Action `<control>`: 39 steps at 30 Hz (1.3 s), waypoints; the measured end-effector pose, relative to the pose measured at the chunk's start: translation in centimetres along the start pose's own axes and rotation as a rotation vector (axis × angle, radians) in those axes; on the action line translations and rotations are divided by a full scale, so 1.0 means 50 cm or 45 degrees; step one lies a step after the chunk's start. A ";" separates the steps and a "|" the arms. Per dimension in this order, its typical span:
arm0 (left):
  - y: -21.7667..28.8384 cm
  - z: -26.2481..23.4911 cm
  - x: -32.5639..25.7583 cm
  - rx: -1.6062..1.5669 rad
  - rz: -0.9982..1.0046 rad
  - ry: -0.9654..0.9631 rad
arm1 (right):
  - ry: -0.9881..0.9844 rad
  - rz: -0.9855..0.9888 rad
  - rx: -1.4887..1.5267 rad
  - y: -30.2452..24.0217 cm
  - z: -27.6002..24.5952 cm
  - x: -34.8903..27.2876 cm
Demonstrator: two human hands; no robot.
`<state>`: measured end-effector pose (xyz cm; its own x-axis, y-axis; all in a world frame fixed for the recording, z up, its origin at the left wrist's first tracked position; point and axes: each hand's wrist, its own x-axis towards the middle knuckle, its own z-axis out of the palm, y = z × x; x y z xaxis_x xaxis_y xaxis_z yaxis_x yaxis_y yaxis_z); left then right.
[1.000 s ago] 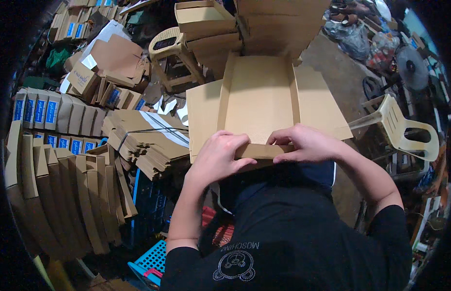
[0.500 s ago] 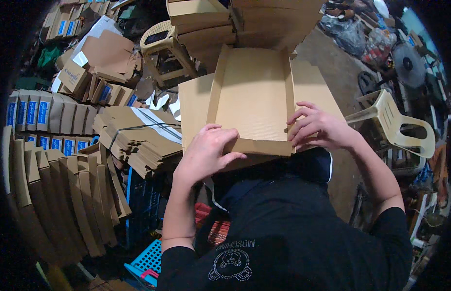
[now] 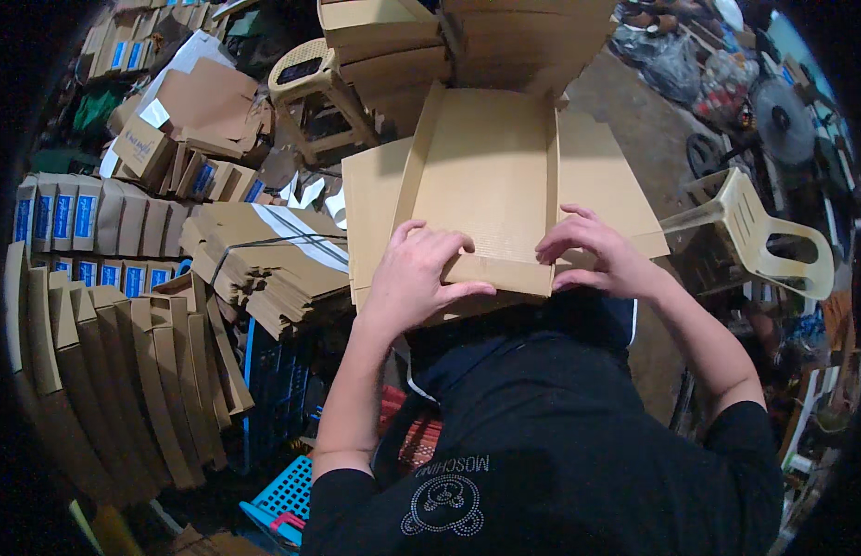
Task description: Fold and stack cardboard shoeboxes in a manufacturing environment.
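Observation:
A shallow open cardboard box (image 3: 486, 176) lies in front of me on flat cardboard sheets (image 3: 602, 176), with its long side walls standing up. My left hand (image 3: 410, 278) pinches the near wall at its left part, thumb along the outside and fingertips over the inside. At the near right corner my right hand (image 3: 605, 255) is closed on the box, its fingers bent over the wall and its thumb at the outer face. The fingertips inside the walls are partly hidden.
Stacked boxes (image 3: 532, 37) stand just beyond. A strapped bundle of flat cardboard (image 3: 273, 255) and rows of folded boxes (image 3: 125, 371) are on the left. A stool (image 3: 324, 88) holding a phone stands at far left; a plastic chair (image 3: 759, 236) and a fan (image 3: 781, 120) are right.
My left hand has slid right along the near wall, thumb now farther over it. My right hand has shifted from the right wall toward the near corner, its thumb now at the outside.

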<state>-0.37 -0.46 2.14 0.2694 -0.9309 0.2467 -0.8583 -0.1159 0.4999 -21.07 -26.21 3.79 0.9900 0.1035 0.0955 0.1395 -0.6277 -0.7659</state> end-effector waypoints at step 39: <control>0.020 0.084 0.001 0.159 0.226 0.250 | 0.049 -0.065 -0.090 -0.013 0.007 0.019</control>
<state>-3.05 -2.08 -0.81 0.1789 -0.8568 0.4836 -0.9435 -0.0101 0.3311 -20.24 -25.44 4.14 0.9814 0.1077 0.1590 0.1896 -0.6753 -0.7128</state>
